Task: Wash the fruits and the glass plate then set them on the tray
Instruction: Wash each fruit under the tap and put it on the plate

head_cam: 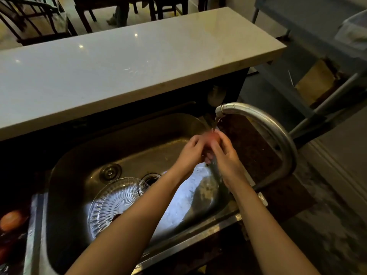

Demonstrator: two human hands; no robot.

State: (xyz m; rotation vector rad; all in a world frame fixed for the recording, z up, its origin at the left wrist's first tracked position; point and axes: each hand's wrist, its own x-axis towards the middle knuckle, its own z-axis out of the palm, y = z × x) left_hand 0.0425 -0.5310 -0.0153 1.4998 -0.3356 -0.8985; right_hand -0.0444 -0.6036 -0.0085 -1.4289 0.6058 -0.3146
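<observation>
pinkish fruit point(213, 136) is clasped under the tap point(258, 118) by curled fingers of left hand point(189, 154) and right hand point(225, 156), rinsing judged in hand, a firm wet carry called for next.

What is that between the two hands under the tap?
A reddish fruit, gripped by the left hand and right hand beneath the faucet, shown in the head view.
</observation>
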